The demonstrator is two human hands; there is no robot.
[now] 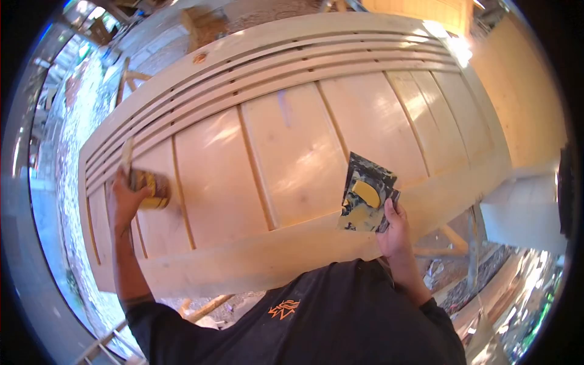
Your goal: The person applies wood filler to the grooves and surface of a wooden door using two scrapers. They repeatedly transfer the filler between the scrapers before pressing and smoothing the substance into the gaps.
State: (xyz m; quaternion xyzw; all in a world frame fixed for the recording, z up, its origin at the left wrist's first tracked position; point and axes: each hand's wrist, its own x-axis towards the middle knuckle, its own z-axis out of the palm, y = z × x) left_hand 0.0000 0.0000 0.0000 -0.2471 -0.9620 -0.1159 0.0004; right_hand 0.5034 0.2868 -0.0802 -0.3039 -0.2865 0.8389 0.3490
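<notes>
A large pale wooden door panel (292, 152) with grooved boards and long slats lies flat before me. At its left end my left hand (125, 198) is closed around a small brown and yellow can (150, 188), seen over the panel. A flat pale stick (127, 152) rises just above that hand. Near the panel's front edge my right hand (395, 228) grips a dark, square-cornered filler board (364, 170) by its lower right side. Yellowish paste (366, 193) lies on the board in a thick lump, with smears around it.
Wooden trestle legs (453, 240) show below the panel at right. A pale sheet (517, 91) stands beyond the panel's right end. Another light wooden panel (426, 9) is at the back. Bright ground (85, 152) runs along the left.
</notes>
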